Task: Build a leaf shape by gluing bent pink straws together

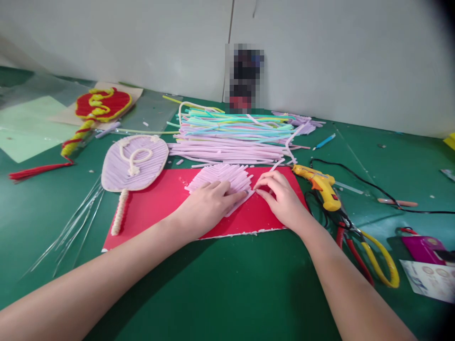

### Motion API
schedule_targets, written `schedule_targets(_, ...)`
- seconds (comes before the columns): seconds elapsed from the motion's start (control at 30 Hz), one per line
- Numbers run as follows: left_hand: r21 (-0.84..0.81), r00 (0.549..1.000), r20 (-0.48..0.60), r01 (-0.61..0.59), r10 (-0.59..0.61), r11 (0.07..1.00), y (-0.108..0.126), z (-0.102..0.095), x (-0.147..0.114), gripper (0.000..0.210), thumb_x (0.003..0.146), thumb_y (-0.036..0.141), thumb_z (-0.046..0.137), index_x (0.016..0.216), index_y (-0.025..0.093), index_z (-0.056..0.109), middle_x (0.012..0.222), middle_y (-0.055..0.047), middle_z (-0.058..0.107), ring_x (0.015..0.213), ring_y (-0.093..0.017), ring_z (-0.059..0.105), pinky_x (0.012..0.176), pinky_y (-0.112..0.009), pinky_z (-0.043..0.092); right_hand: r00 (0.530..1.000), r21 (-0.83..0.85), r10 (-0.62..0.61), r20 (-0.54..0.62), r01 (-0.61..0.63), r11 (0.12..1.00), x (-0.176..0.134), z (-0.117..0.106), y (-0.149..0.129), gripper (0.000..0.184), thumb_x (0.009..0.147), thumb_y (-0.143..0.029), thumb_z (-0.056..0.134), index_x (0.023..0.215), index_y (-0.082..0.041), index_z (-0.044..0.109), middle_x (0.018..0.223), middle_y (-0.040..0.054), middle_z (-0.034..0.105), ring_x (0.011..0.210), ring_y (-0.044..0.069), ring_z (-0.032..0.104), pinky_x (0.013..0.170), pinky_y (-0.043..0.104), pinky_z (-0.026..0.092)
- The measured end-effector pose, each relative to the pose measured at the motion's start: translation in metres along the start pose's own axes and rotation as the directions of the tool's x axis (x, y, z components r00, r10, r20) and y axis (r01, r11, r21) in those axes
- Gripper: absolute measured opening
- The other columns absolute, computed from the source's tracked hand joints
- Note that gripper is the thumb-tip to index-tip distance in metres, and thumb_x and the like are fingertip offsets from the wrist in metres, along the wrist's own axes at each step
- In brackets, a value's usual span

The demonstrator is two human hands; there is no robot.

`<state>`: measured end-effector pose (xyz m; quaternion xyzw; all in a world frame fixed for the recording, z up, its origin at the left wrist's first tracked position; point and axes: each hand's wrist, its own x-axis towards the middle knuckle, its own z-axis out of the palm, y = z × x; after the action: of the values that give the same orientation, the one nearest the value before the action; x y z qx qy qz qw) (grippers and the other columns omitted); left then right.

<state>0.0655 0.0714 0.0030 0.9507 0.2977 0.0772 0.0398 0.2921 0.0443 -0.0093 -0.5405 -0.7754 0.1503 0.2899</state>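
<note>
1. Lilac stem panel, made of fuzzy stems laid side by side, lies on the red board, itself on the green surface.
2. Left hand rests palm down over the panel, its grip released, pressing rather than grasping.
3. Right hand has its grip pinched on a lilac strip along the panel's lower right edge.
4. Beyond the board lies a stem bundle; just right of it, a yellow glue gun.
</note>
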Motion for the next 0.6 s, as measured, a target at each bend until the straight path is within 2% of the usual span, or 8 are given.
schedule_targets(0.6,0.014,1.000,0.008,0.001,-0.001,1.000,0.0003,0.0000,0.0005,0.038,0.096,0.023,0.035,0.129,0.027,0.053,0.087,-0.005,0.051,0.072,-0.015,0.053,0.072,-0.030,0.049,1.000,-0.017,0.003,-0.023,-0.004,1.000,-0.0004,0.0003,-0.0058,0.005,0.088,-0.027,0.054,0.091,-0.024,0.056,0.098,0.0069,0.055,0.098,0.022,0.053,0.082,0.039,0.048)
